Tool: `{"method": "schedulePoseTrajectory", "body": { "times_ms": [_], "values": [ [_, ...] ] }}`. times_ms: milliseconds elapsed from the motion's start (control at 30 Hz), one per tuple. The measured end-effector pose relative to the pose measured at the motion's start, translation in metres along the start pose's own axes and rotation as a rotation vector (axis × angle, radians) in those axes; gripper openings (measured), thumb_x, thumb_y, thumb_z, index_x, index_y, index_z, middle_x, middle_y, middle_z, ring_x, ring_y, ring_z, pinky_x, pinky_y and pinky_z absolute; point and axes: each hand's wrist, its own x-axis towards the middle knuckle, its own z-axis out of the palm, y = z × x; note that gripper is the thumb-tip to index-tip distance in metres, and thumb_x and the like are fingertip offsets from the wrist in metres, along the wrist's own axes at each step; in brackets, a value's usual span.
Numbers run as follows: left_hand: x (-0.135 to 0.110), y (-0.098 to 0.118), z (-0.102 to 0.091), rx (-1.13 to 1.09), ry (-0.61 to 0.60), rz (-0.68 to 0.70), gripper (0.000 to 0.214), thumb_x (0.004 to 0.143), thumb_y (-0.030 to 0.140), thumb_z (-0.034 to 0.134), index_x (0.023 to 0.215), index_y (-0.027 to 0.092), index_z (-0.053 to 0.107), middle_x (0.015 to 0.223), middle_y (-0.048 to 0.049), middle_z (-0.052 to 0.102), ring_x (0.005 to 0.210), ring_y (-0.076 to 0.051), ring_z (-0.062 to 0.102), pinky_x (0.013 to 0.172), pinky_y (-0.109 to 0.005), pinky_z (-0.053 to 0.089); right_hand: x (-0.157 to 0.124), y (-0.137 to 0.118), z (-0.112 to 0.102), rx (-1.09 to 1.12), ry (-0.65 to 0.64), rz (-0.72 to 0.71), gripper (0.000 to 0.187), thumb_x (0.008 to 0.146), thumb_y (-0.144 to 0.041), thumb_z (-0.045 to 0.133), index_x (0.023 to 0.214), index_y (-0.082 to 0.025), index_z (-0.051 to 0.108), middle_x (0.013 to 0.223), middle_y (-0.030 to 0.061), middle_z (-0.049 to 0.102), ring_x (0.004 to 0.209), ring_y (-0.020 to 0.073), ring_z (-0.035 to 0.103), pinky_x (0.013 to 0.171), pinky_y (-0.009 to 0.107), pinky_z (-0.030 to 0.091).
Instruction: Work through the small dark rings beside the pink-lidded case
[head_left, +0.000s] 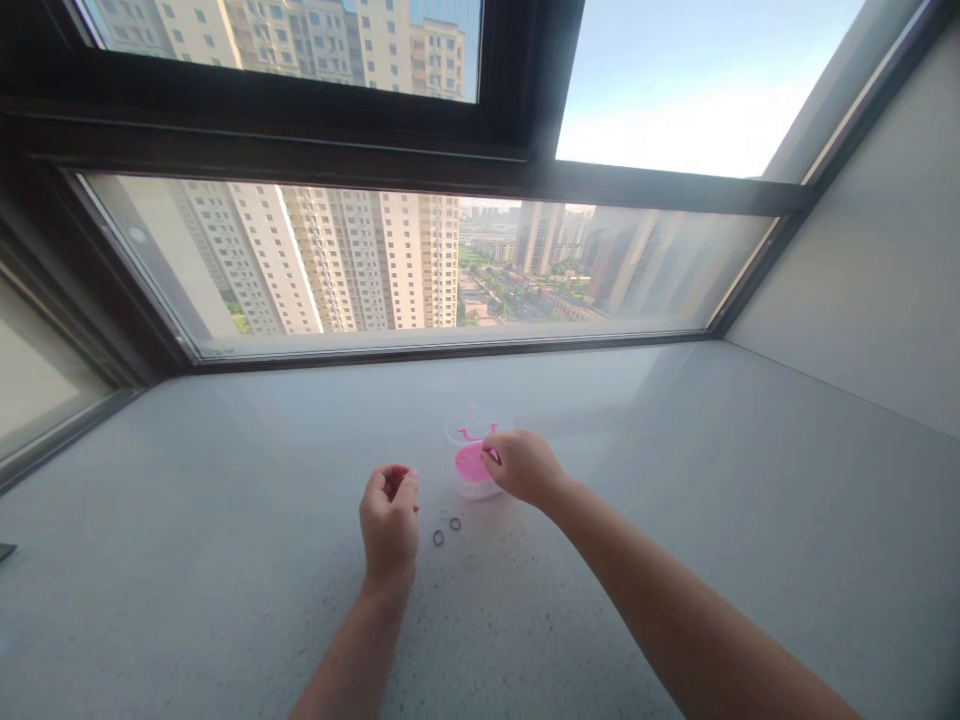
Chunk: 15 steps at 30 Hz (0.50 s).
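A small clear plastic box (471,480) with pink contents and an open lid stands on a pale grey stone sill (225,560). My right hand (521,465) rests at the box's right rim, fingers curled and pinched at the pink contents. My left hand (388,515) hovers to the left of the box with its fingers curled in; what they hold, if anything, is too small to see. Two tiny dark rubber rings (446,530) lie on the sill between my hands, just in front of the box.
A wide window (450,260) with a dark frame runs along the back of the sill, showing tall buildings outside. A plain wall (862,270) closes the right side. A dark object (6,550) peeks in at the left edge.
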Motion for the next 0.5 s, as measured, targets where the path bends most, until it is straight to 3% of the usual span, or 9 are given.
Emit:
{"method": "schedulePoseTrajectory", "body": {
  "times_ms": [200, 500],
  "values": [
    [-0.0007, -0.0009, 0.0004, -0.011, -0.019, -0.004, 0.023, 0.065, 0.033, 0.063, 0.078, 0.016, 0.055, 0.054, 0.0065, 0.048, 0.043, -0.007, 0.043, 0.041, -0.018, 0.035, 0.0002, 0.0014, -0.0008, 0.012, 0.004, 0.053, 0.021, 0.083, -0.027, 0.047, 0.083, -0.019, 0.067, 0.073, 0.0061, 0.069, 0.066, 0.0181, 0.062, 0.056, 0.025, 0.034],
    [0.0044, -0.0071, 0.0008, 0.044, -0.044, -0.062, 0.019, 0.071, 0.033, 0.055, 0.082, 0.018, 0.051, 0.054, 0.0072, 0.046, 0.044, -0.008, 0.043, 0.040, -0.017, 0.033, -0.0059, 0.0046, 0.0005, 0.174, 0.115, 0.137, 0.015, 0.080, -0.026, 0.052, 0.077, -0.019, 0.065, 0.064, 0.0026, 0.065, 0.058, 0.0145, 0.057, 0.056, 0.023, 0.032]
  ]
}}
